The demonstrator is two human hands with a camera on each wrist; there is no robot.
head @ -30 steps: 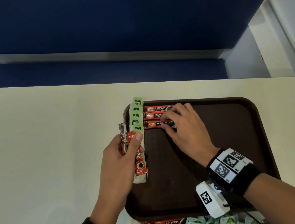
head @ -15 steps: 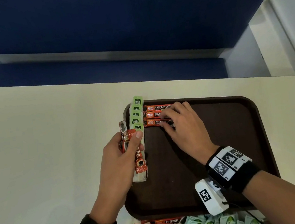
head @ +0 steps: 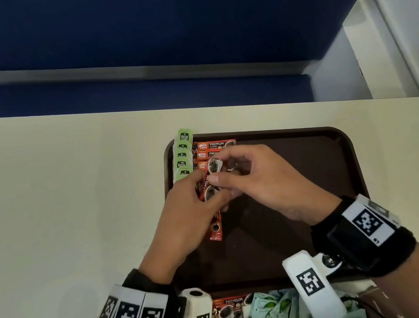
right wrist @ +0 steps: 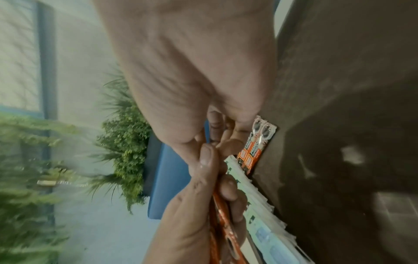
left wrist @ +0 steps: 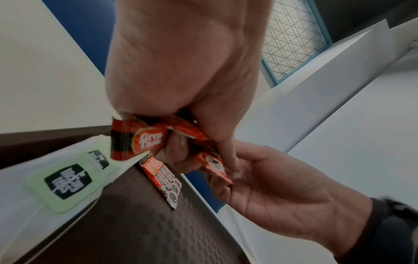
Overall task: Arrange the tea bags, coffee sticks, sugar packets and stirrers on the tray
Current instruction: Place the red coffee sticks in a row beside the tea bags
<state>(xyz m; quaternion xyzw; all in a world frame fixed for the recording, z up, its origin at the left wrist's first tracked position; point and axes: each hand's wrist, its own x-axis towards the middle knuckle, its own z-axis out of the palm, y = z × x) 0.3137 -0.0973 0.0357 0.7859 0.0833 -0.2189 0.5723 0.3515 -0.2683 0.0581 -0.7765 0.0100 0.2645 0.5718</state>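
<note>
A dark brown tray (head: 312, 171) lies on the table. Green tea bags (head: 184, 157) overlap in a column along its left edge. Beside them, up to three orange coffee sticks (head: 214, 145) lie side by side at the far left corner. My left hand (head: 208, 194) grips a bundle of coffee sticks (head: 215, 232) above the tray's left part. My right hand (head: 221, 176) pinches the top end of one stick (head: 214, 164) of that bundle. In the left wrist view the left hand's fingers (left wrist: 181, 151) curl round the bundle (left wrist: 147, 141).
At the table's near edge, below the tray, lie more coffee sticks (head: 233, 314) and a heap of pale green packets (head: 275, 311). The cream table (head: 59, 193) stretches left of the tray. A blue bench (head: 140, 93) runs beyond its far edge.
My right hand has left the laid coffee sticks and come back to the bundle, pinching one stick. My left hand has shifted right, over the tray.
</note>
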